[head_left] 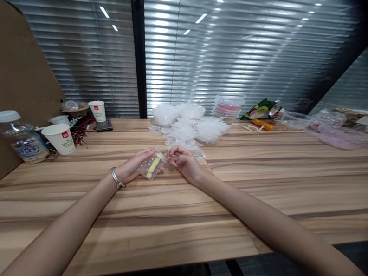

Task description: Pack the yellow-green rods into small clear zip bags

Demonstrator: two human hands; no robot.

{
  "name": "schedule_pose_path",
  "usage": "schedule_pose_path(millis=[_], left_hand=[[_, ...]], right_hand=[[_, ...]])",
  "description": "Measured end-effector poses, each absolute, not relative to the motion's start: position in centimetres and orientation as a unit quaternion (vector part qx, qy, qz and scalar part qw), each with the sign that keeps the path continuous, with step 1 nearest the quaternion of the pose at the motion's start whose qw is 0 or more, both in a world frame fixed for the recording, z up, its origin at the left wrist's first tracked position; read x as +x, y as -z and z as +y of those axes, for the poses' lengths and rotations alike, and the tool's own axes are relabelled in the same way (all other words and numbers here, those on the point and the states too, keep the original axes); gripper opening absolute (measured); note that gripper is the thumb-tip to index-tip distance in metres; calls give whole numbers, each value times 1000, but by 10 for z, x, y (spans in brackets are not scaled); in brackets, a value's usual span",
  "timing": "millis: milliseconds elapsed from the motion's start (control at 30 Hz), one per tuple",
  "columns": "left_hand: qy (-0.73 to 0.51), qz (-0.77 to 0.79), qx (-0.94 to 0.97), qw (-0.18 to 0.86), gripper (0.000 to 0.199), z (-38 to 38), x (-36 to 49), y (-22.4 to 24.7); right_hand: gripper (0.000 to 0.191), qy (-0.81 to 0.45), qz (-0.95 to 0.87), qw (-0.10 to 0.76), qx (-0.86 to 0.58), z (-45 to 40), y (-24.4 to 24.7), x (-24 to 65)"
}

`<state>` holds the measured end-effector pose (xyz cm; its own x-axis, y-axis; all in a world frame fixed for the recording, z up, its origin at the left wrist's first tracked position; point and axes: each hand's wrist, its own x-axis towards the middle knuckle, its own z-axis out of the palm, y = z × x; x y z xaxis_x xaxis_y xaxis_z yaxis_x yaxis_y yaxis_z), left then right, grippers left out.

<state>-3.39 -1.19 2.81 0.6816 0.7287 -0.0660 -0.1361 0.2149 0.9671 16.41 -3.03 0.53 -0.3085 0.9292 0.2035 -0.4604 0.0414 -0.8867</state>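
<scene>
Two bare hands meet over the wood-grain table, the left hand gripping a small clear plastic bag with a yellow strip inside. Handling it well calls for a steady left hold and light fingertip work at the bag's right edge — a hard tug could tear the film. The right hand curls at that edge; whether it pinches I cannot tell. Both forearms slant inward, left palm apparently upturned, with piled clear plastic packets just beyond the grip.

Dim overall; glare streaks across blinds; right edge black, blurred; wide-angle bending.
</scene>
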Motion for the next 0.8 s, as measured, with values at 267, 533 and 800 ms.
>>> schedule_pose_path(millis=[267, 533, 800], left_hand=[[-296, 267, 554, 731, 46, -12, -35, -27], [-297, 282, 550, 728, 48, -14, -34, -30], [-294, 276, 546, 734, 50, -15, -34, -30]], right_hand=[[26, -662, -481, 533, -215, -27, -2, 166], [27, -650, -490, 533, -232, -30, -5, 165], [20, -619, -493, 553, -261, -29, -5, 164]])
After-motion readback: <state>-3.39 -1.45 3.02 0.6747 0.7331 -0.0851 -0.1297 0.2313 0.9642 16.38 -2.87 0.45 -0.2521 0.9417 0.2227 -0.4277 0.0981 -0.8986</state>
